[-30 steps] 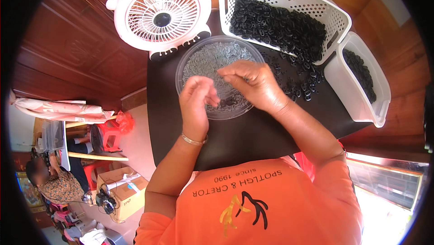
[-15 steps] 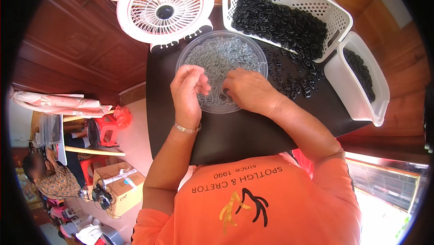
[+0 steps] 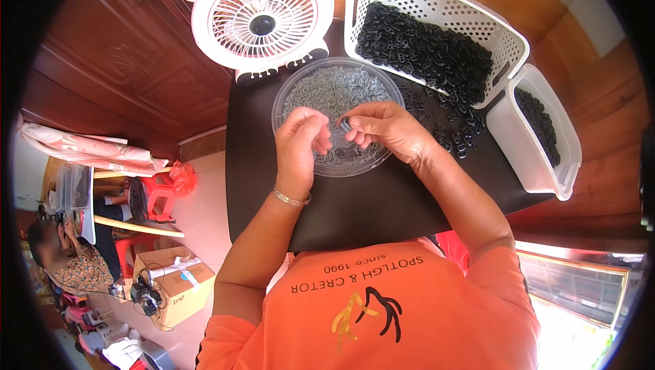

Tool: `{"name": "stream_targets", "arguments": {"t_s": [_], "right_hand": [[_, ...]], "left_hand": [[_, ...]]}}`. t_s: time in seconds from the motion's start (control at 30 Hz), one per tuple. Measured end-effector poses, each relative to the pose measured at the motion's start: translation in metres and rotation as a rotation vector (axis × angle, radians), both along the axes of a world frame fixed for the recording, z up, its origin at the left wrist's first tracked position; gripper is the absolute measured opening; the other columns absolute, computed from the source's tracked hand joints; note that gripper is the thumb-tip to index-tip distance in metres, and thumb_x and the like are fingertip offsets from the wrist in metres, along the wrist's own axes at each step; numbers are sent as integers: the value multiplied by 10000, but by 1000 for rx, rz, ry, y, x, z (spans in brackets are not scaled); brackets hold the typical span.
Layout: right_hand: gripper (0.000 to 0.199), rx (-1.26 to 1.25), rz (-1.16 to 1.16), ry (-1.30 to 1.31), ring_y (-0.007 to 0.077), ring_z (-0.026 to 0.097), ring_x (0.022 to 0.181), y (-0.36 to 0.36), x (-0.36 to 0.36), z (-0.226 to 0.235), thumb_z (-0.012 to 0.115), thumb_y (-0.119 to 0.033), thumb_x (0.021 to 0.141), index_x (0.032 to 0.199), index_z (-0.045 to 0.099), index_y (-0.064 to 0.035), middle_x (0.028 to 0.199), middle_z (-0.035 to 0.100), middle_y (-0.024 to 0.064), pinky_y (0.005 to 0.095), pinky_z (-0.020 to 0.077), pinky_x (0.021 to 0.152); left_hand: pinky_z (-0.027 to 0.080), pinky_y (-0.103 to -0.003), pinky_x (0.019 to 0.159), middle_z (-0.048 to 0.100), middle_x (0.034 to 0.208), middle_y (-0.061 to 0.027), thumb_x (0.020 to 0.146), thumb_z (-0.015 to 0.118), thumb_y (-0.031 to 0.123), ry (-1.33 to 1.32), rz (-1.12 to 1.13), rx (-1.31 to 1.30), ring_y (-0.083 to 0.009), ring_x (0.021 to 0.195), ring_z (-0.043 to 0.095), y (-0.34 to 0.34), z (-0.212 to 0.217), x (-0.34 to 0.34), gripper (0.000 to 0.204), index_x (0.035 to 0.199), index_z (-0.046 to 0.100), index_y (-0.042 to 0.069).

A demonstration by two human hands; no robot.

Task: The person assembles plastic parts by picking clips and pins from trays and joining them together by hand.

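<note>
Your right hand (image 3: 382, 127) pinches a small black ring (image 3: 346, 124) between thumb and forefinger, grip clamped on it, above the clear round dish (image 3: 290, 93) of grey parts. Your left hand (image 3: 303, 141) hovers just beside it, fingers curled together over the dish (whether they hold anything cannot be told). The dish sits on the black surface (image 3: 368, 209). Behind it stands a white desk fan (image 3: 263, 18). To the right, a white perforated basket (image 3: 501, 39) holds black rings; a smaller white bin (image 3: 525, 148) beside it holds more. Loose black rings (image 3: 454, 134) lie between dish and basket. On the floor, lower left, a brown cardboard box (image 3: 174, 288) carries a white label.
</note>
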State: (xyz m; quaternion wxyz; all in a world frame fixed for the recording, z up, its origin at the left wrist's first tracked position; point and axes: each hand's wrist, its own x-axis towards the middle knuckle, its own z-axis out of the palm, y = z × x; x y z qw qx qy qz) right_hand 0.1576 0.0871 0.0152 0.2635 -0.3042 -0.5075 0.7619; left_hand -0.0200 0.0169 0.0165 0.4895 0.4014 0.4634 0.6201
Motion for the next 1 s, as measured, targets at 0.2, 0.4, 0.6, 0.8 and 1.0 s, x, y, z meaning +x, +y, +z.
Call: {"name": "stream_targets", "arguments": {"t_s": [0.2,0.4,0.6,0.8,1.0], "right_hand": [[201,279,-128,-12,105,601,747,-9,-4,5,632,-125,893,1027,657,23,839,670,50,236,482,695],[190,1203,-364,-283,238,645,779,-25,-13,12,708,-32,739,925,682,-63,825,648,78,322,524,643],[247,1279,-367,-231,252,643,805,-26,-13,14,735,-27,679,913,677,-84,854,642,64,329,534,684],[328,1216,-350,-184,209,632,800,-30,-14,18,764,-5,666,969,662,-81,895,623,64,301,526,685],[356,1108,-308,-136,143,597,785,-30,-13,16,780,24,673,991,654,-73,906,603,51,266,514,673]], "left_hand": [[408,-224,527,559,696,-43,900,479,191,80,-109,-57,-115,566,527,-1,-3,0,192,843,569,30],[414,-225,536,565,701,-48,911,462,214,16,-163,-94,-120,577,535,-3,-3,2,206,852,548,36],[427,-235,557,573,709,-52,900,485,190,-16,-182,-54,-114,608,536,-3,-4,5,177,878,545,26],[410,-237,551,549,682,-41,890,485,171,135,-153,46,-89,609,505,-6,-5,5,198,890,560,-13],[413,-236,558,545,688,-37,897,487,156,186,-128,100,-76,620,501,-11,-1,7,193,902,560,-23]]}}
